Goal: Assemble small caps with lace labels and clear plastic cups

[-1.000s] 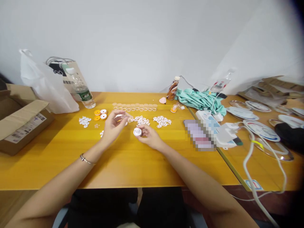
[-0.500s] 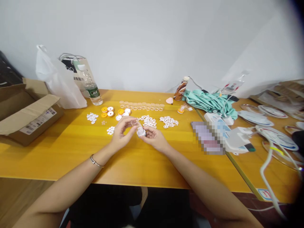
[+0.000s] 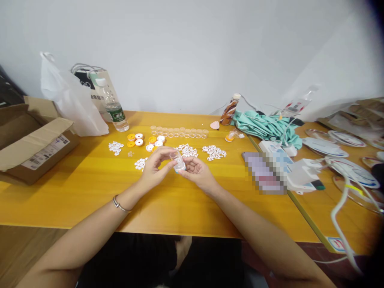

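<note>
Above the table's middle, my left hand (image 3: 154,168) curls round a small clear plastic cup (image 3: 174,157), thumb and fingers closed on its wall. At the cup's lower end is a round white and pale-blue base (image 3: 180,169), pinched by my right hand (image 3: 200,175). Cup and base meet at a tilt; whether they are locked together I cannot tell. Just beyond my hands lie white openwork pieces (image 3: 213,153) in two piles, a double row of clear cups (image 3: 183,135), yellow and white round caps (image 3: 139,142), white discs (image 3: 115,148) and small white parts (image 3: 139,164).
On the left stand a cardboard box (image 3: 45,150), a white plastic bag (image 3: 75,104) and a water bottle (image 3: 116,114). To the right are a brown drink bottle (image 3: 230,110), teal folded fabric (image 3: 258,126), a blurred-out phone (image 3: 264,174), and white devices with cables (image 3: 306,174).
My left hand's clear cup has come down over the base in my right hand, and the two now line up. The view has shifted slightly.
</note>
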The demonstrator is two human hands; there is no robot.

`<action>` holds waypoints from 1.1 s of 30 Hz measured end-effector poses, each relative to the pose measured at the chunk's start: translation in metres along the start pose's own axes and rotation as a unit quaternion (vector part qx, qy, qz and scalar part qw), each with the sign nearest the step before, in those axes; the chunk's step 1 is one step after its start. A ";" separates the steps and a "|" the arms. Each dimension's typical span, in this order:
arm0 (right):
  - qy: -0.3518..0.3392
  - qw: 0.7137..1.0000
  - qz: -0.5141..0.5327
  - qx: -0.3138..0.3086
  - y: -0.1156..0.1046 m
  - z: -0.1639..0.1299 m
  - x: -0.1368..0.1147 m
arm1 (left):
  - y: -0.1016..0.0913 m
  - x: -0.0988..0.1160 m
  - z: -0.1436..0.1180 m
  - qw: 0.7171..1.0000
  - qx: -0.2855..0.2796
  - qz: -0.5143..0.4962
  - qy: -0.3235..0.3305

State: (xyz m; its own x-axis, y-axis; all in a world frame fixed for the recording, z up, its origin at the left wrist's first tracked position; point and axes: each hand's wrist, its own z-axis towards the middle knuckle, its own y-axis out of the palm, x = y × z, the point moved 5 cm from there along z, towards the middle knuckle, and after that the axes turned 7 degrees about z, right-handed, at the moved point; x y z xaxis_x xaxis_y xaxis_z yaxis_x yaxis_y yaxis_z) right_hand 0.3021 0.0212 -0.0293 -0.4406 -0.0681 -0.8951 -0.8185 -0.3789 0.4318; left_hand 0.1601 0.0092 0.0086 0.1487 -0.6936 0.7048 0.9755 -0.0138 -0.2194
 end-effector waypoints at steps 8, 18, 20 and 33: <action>-0.019 0.999 0.034 0.016 0.000 -0.003 -0.006 | 0.004 -0.001 0.003 1.000 -0.005 0.008 -0.005; -0.006 0.998 0.028 0.050 0.000 -0.006 -0.014 | 0.010 -0.004 0.019 0.998 -0.025 -0.039 -0.051; -0.022 0.997 0.016 0.067 0.000 -0.007 -0.016 | 0.011 -0.008 0.020 0.997 -0.019 -0.052 -0.057; -0.149 0.973 -0.146 0.104 0.000 -0.012 -0.018 | 0.010 -0.011 0.011 0.997 0.038 -0.043 -0.053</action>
State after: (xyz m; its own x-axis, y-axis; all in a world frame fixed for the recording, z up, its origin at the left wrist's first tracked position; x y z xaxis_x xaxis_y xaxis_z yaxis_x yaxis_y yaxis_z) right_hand 0.3148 0.0115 -0.0146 -0.2405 0.2966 -0.9242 -0.9678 -0.1458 0.2050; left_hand 0.1704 0.0243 0.0059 0.0755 -0.6121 0.7872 0.9944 -0.0128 -0.1053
